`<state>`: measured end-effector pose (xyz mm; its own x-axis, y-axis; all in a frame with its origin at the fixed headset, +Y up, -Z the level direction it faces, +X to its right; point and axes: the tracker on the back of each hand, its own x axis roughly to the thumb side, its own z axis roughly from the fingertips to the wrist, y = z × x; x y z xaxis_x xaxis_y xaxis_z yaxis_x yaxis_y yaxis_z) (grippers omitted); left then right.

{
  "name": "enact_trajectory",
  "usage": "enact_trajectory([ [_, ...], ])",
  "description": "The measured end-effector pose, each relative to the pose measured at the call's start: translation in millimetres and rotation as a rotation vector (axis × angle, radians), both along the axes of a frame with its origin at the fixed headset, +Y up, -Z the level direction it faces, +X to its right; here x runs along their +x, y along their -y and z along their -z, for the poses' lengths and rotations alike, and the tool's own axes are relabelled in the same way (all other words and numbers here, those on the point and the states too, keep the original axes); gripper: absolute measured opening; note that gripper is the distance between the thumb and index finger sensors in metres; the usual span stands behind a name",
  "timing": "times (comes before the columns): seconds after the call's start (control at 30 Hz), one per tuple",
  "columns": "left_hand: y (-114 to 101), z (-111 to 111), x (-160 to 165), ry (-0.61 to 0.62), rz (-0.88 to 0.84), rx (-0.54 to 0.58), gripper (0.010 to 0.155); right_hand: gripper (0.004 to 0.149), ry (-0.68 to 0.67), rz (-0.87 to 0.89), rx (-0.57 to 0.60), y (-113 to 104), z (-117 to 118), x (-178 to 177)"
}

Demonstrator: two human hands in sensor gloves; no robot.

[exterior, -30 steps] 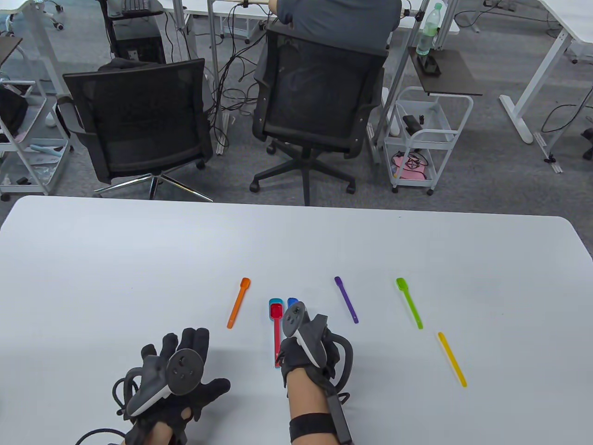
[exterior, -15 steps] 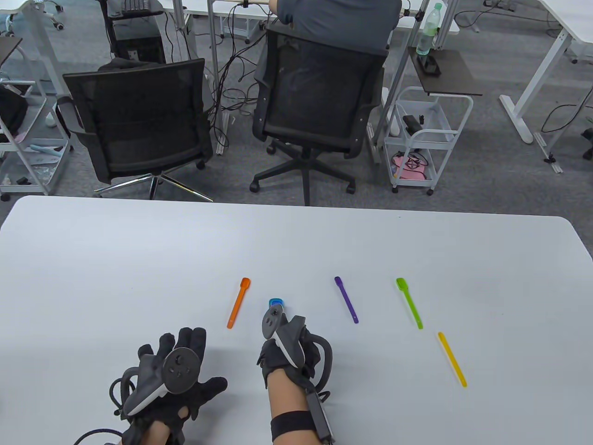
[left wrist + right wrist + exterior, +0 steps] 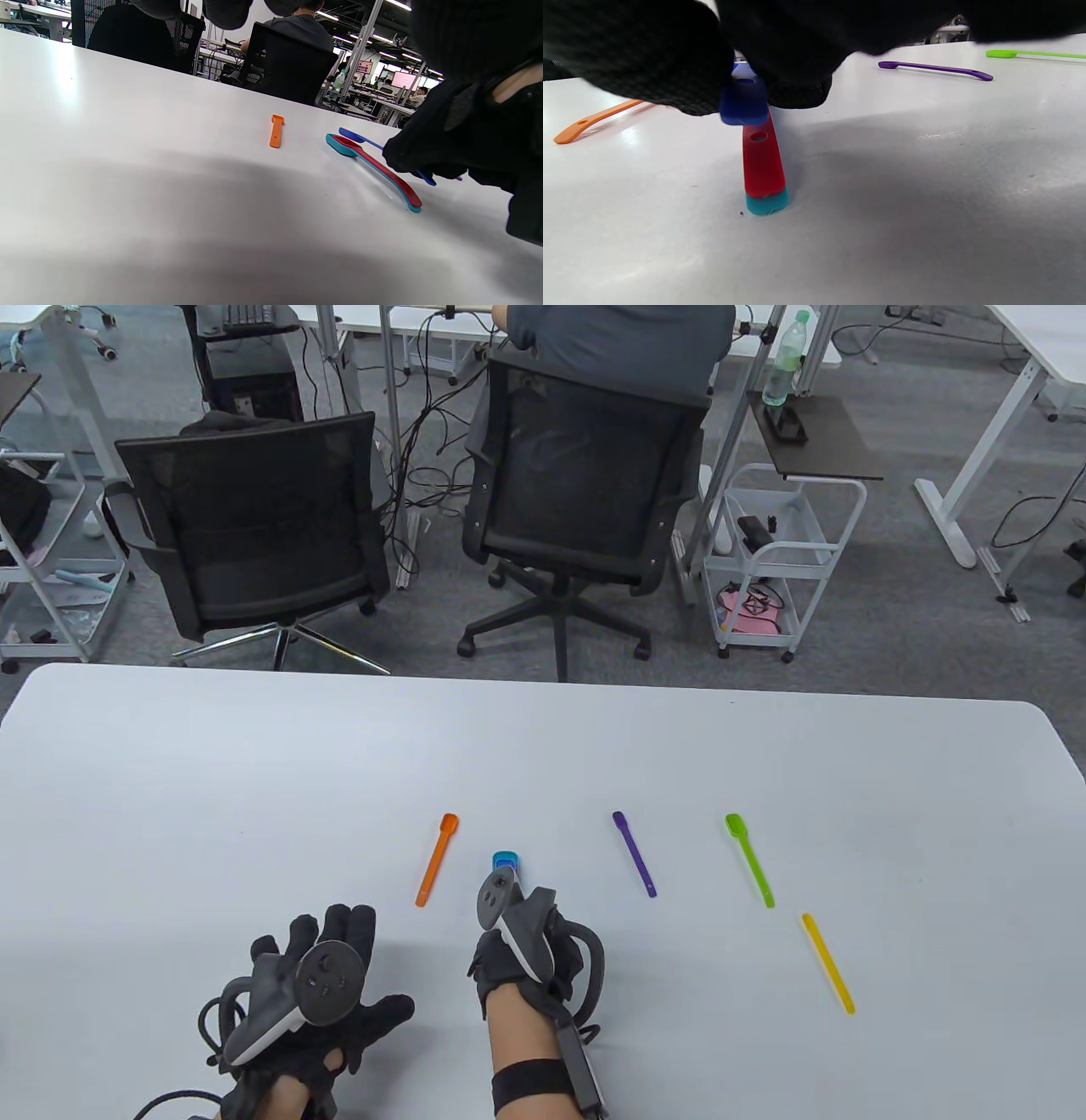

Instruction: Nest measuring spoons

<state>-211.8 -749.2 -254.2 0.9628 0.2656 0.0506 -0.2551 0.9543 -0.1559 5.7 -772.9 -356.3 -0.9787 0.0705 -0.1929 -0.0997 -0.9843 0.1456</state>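
My right hand (image 3: 519, 929) grips the handle of a blue spoon (image 3: 744, 101) and holds it over a red spoon (image 3: 761, 161) that lies nested in a teal spoon (image 3: 767, 204). In the table view the blue bowl (image 3: 506, 862) covers the red bowl inside the teal rim. In the left wrist view the blue spoon (image 3: 358, 136) stands slightly off the red and teal pair (image 3: 351, 148); whether it is seated I cannot tell. My left hand (image 3: 327, 963) rests flat on the table (image 3: 212, 780) with fingers spread, holding nothing.
An orange spoon (image 3: 436, 858) lies left of the stack. A purple spoon (image 3: 634, 853), a green spoon (image 3: 750, 859) and a yellow spoon (image 3: 828, 962) lie to the right. Two office chairs stand beyond the table's far edge.
My right hand has moved left with the blue spoon, from beside the red and teal pair to over it. The red bowl is now covered in the table view. The left hand has barely shifted.
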Motion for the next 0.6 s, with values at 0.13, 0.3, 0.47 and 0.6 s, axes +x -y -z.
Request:
enact_trajectory([
  [0.13, -0.1, 0.1, -0.3, 0.000, -0.001, -0.001, 0.111, 0.057, 0.001, 0.002, -0.001, -0.6, -1.0, -0.2],
  [0.3, -0.2, 0.2, -0.7, -0.001, -0.001, -0.001, 0.111, 0.057, 0.002, 0.011, 0.002, 0.9, -0.7, -0.8],
  [0.47, -0.5, 0.2, -2.0, -0.004, -0.002, -0.003, 0.111, 0.056, 0.002, 0.014, -0.001, 2.7, -0.6, -1.5],
  [0.6, -0.5, 0.2, -2.2, -0.005, -0.002, -0.006, 0.110, 0.056, 0.003, 0.015, -0.003, 3.2, -0.8, -1.5],
])
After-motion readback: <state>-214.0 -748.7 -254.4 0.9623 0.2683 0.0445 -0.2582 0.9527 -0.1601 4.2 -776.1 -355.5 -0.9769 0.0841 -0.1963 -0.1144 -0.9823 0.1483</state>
